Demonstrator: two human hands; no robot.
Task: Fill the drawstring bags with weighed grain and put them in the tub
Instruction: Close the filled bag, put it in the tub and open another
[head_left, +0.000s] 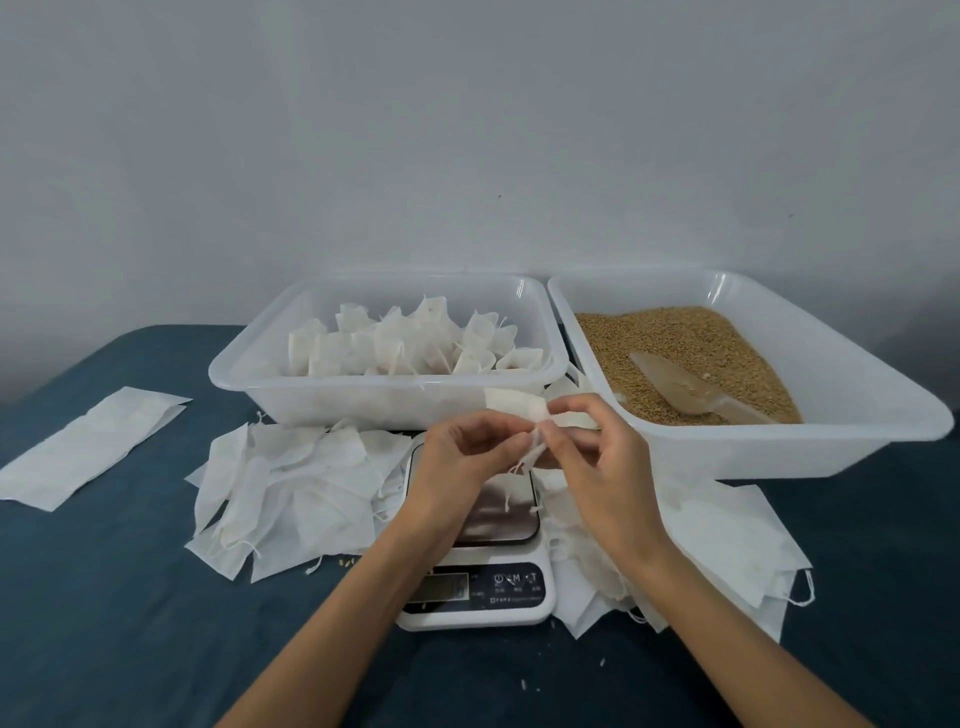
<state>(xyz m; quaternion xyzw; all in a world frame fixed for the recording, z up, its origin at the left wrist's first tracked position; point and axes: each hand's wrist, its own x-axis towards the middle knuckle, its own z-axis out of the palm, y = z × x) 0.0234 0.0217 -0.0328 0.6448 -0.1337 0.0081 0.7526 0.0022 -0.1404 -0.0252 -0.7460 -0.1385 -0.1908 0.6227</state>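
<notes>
— What's nearest to you?

— Your two forearms reach in from the bottom edge over the dark blue tabletop (130, 623). Between them sits the white scale (480, 592), its control panel facing you and its dark platform partly hidden under your hands.

— And your hands?

— Your left hand (457, 467) and your right hand (597, 457) meet above the scale platform. The fingers (511, 441) of your left hand are curled and pinch the drawstring (530, 457) of a white bag (514, 408); your right-hand fingers pinch the same string just beside them. The bag is held in the air over the scale, in front of the left tub's near wall. Loose string ends hang down below your fingertips.

— What lies around the scale?

— Heaps of empty flat bags: one pile on the left (291, 493), another on the right (727, 545). A long white sheet (88, 447) lies well apart at the far left.

— Farther back?

— Two translucent tubs side by side. The left tub (228, 374) holds filled bags (395, 343) standing close together. The right tub (857, 415) holds grain (675, 338), with a clear scoop (696, 389) lying on it. A pale wall (467, 130) stands behind.
</notes>
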